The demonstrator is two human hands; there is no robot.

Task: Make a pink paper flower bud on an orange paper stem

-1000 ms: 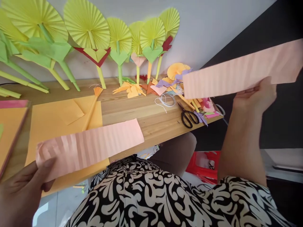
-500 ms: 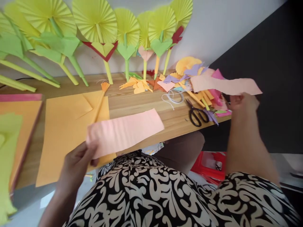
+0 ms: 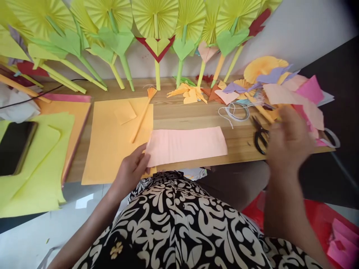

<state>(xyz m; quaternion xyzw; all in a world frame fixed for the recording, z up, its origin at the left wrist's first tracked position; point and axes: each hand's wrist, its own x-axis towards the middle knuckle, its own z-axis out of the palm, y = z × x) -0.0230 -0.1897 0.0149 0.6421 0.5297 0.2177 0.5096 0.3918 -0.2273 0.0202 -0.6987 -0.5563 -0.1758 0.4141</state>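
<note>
My left hand (image 3: 133,166) pinches the left end of a pale pink paper strip (image 3: 187,146), which lies flat over the wood and the edge of an orange sheet (image 3: 103,149). My right hand (image 3: 290,140) is smeared by motion over the right side of the table, and its fingers cannot be made out. Beside it lie black-handled scissors (image 3: 260,139), partly covered by the hand. Another pale pink strip (image 3: 297,98) rests on the pile of coloured paper scraps behind that hand. A thin orange paper stick (image 3: 143,116) with a flared top lies on the orange sheet.
Yellow fan-shaped paper flowers (image 3: 155,18) on rolled stems lean along the wall. A tape roll (image 3: 238,112) with white string sits near the scrap pile. Orange paper cut-outs (image 3: 187,92) lie at the back. At the left, a phone (image 3: 17,147) rests on yellow-green paper (image 3: 42,168).
My right hand has let go of the second pink strip onto the scrap pile and moved toward the scissors. The left hand's strip now lies flat. The view has shifted left.
</note>
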